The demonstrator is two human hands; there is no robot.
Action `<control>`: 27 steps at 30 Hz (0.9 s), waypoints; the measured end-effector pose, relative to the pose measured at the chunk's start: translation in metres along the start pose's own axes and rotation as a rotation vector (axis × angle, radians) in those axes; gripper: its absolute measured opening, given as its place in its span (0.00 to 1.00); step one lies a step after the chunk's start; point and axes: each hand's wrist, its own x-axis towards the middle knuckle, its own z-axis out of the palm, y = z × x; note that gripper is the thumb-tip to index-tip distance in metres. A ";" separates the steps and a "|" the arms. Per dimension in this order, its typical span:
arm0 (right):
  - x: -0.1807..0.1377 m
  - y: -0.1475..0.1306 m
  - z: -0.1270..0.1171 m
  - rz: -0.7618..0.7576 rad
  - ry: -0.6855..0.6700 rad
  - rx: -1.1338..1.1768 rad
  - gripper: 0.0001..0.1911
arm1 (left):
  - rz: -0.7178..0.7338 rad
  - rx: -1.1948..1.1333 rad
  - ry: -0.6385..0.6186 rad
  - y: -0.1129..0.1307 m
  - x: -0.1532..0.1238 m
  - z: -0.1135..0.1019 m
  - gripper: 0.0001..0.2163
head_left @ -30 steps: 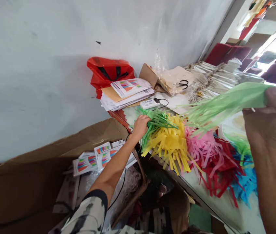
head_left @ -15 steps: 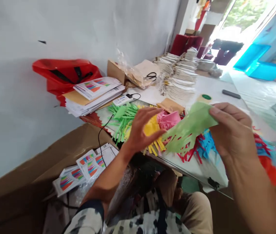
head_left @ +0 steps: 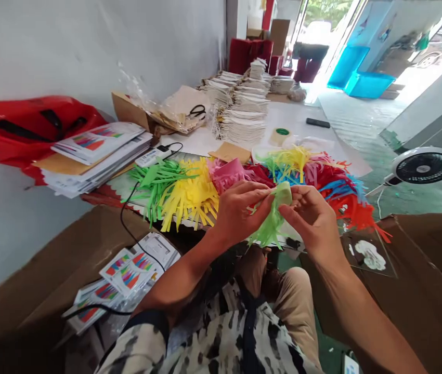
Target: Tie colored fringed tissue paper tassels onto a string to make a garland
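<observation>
Both my hands pinch one light green fringed paper piece (head_left: 273,221) in front of my chest, just before the table edge. My left hand (head_left: 238,210) grips its left side with closed fingers. My right hand (head_left: 310,218) closes on its folded top, fringe hanging down between them. Behind the hands lie fringed paper bundles on the table: green (head_left: 156,182), yellow (head_left: 192,195), pink (head_left: 226,174), and a mixed red, blue and orange heap (head_left: 334,187).
Printed sheets (head_left: 92,150) are stacked beside a red bag (head_left: 22,127) at the left. Scissors (head_left: 196,111), tape roll (head_left: 281,135), white paper stacks (head_left: 244,111) lie further back. A small fan (head_left: 421,167) stands right. Open cardboard boxes (head_left: 431,280) flank my knees.
My left hand left the green bundle on the table and came to the light green piece. My right hand brought that piece down and inward. The view swung right.
</observation>
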 end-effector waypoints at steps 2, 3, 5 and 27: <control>-0.009 0.007 -0.009 -0.014 0.064 -0.096 0.13 | -0.017 -0.007 -0.063 0.002 -0.002 0.005 0.06; -0.013 0.010 -0.014 -0.023 0.087 -0.130 0.11 | -0.036 -0.005 -0.095 0.003 -0.003 0.007 0.06; -0.017 0.013 -0.024 -0.048 0.104 -0.180 0.10 | -0.097 0.008 -0.151 0.003 -0.003 0.009 0.06; 0.023 0.134 -0.098 0.183 -0.339 -0.905 0.13 | 0.112 0.056 -0.733 -0.053 -0.051 0.056 0.21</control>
